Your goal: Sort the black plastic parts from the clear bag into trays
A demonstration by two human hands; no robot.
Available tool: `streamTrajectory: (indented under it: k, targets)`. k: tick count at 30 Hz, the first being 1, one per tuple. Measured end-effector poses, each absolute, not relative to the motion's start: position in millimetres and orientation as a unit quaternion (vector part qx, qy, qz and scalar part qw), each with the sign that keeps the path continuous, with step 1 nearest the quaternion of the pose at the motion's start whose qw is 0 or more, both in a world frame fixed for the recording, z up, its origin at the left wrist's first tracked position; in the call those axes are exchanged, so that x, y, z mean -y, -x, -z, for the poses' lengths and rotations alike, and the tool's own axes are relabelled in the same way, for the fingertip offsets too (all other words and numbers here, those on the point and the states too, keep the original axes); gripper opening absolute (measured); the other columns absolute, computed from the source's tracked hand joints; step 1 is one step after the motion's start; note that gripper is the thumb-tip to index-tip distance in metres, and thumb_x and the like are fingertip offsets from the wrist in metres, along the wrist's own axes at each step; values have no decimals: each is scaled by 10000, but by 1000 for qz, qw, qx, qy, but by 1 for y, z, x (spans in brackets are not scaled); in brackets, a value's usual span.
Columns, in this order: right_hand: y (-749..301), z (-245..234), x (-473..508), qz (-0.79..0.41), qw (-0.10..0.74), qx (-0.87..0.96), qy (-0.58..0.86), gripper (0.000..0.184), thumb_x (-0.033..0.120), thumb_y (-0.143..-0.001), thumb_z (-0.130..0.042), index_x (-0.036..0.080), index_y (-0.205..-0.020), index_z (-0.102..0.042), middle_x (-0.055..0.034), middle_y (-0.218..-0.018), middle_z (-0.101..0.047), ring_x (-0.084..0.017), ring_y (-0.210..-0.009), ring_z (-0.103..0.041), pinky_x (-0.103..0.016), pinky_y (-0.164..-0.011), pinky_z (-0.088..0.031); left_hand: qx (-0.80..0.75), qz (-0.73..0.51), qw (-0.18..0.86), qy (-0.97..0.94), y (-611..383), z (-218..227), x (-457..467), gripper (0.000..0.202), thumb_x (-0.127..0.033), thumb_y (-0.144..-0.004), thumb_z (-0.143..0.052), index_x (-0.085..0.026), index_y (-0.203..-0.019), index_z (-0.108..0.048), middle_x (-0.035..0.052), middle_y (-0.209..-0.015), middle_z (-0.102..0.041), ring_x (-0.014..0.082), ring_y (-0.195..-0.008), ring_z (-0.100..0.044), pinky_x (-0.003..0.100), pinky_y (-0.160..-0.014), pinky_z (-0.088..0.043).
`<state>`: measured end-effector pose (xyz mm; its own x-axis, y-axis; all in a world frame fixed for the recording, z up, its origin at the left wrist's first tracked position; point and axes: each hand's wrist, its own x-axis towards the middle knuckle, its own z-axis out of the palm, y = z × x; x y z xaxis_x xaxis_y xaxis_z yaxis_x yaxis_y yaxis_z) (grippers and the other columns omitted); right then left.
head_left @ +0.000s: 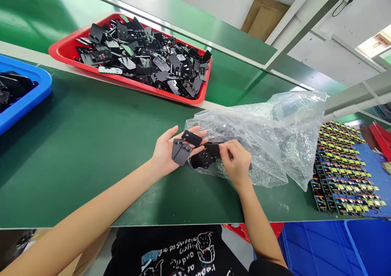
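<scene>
Resting on the left hand [165, 153] are flat, dark rectangular pieces [182, 154].

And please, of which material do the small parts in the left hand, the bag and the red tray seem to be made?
Small parts: probably dark, matte plastic, as the surface looks even and dull; coated metal remains possible.
Bag: clear, glossy plastic film; it is see-through, creased and full of highlights.
Red tray: likely rigid moulded plastic, smooth, with uniform colour and rounded corners.

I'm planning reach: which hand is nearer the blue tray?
Left. The left hand is right of the blue tray; the right hand is farther right, at the clear bag.
</scene>
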<state>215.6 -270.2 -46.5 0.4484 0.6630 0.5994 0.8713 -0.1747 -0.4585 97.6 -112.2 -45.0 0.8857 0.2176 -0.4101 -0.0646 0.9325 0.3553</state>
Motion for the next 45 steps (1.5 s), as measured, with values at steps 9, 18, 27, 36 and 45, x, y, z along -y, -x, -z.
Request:
streamTrajectory:
  k: [9,18,27,36,45]
  targets:
    - [-207,43,264,-21,481,336,809,345,332,-907,-507,177,-600,-531,37,-572,-451,-98,-532,-409,-249,-515,-311,-212,43,966,-141,-97,50,126,590,-424,-888,-426,-30,-1322,-498,209,-1197,-631,333,-1203,-532,486,-1026,-424]
    - [-207,48,265,-80,445,367,813,213,330,-896,-507,196,-747,-579,4,-623,-636,-128,-524,-531,-265,-534,-416,-219,23,964,-148,-97,48,125,617,-425,-896,-409,-14,-1352,-465,209,-1218,-619,333,-1204,-532,467,-1029,-426]
    - [-219,36,272,-157,348,510,771,254,296,-890,-540,190,-660,-563,47,-562,-500,-91,-502,-430,-233,-507,-335,-219,-20,967,-129,-96,44,124,592,-427,-893,-427,-32,-1328,-495,208,-1268,-586,336,-1175,-556,414,-1016,-446]
    - [-213,41,273,-143,154,604,769,108,262,-805,-684,201,-844,-604,-32,-926,-620,-185,-874,-598,-288,-695,-452,-219,-52,965,-132,-98,49,123,597,-418,-887,-435,-24,-1332,-490,206,-1258,-594,330,-1201,-535,425,-1052,-417]
    - [-219,29,282,-96,376,557,734,42,234,-866,-593,217,-845,-561,10,-735,-539,-125,-644,-516,-255,-588,-437,-227,-44,962,-144,-98,50,122,581,-409,-878,-442,-35,-1318,-516,194,-1247,-605,330,-1201,-535,441,-1034,-432]
